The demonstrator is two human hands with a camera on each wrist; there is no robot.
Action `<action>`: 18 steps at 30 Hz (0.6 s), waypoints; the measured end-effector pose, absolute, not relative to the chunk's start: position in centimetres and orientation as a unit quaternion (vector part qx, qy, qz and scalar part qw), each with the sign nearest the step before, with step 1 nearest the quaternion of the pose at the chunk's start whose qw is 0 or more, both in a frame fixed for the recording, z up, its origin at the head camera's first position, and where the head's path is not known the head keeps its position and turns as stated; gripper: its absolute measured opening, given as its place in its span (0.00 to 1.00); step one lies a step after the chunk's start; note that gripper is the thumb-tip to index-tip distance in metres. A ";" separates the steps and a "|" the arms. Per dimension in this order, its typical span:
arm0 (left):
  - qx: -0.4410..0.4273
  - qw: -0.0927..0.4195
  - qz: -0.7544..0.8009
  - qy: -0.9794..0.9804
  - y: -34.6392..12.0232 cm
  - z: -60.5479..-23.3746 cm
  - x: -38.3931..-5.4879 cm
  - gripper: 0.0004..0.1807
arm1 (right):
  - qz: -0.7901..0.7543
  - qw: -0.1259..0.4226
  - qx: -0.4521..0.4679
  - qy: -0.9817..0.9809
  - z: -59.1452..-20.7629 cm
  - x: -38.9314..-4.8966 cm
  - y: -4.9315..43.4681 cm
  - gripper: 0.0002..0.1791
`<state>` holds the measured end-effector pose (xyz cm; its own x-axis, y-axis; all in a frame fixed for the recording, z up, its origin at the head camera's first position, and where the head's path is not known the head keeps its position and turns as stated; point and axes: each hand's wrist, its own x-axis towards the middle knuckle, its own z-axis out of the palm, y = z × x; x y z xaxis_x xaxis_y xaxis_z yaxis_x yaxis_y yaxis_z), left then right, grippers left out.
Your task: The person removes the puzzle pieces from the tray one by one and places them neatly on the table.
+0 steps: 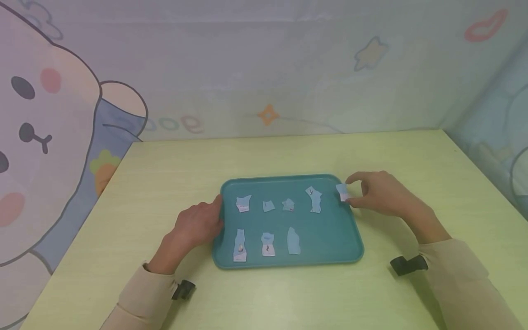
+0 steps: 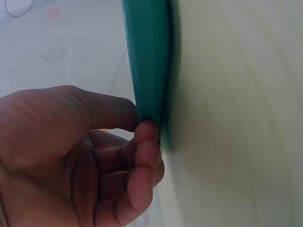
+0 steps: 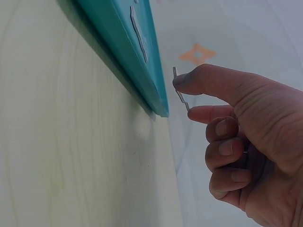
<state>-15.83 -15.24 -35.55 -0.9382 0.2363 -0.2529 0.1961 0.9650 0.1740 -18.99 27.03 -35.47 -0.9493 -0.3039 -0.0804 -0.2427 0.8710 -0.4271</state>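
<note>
My left hand grips the left edge of a teal tray, and the left wrist view shows its thumb and fingertips at the rim. Over the tray's upper right corner, my right hand pinches a small pale blue and pinkish puzzle piece. Seen edge-on from the right wrist, that thin piece sits between thumb and index finger, apart from the tray, while the other fingers curl in. Several irregular printed pieces lie flat in the tray, among them a branched one nearest the right hand.
The tray stands on a pale yellow-green table. Behind it hangs a printed cloth backdrop, with a large cartoon bear at the left. Dark wrist devices stick out from both sleeves.
</note>
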 end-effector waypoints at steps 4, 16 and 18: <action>0.110 0.136 0.074 0.982 -15.2 -35.6 -15.9 0.33 | -0.209 0.071 -0.138 0.966 -35.5 -19.0 27.1 0.29; 0.107 0.135 0.073 0.982 -15.2 -35.6 -15.8 0.33 | -0.208 0.063 -0.138 0.966 -35.6 -19.1 27.5 0.29; 0.108 0.135 0.073 0.982 -15.1 -35.6 -15.8 0.33 | -0.209 0.061 -0.138 0.966 -35.7 -19.2 27.6 0.29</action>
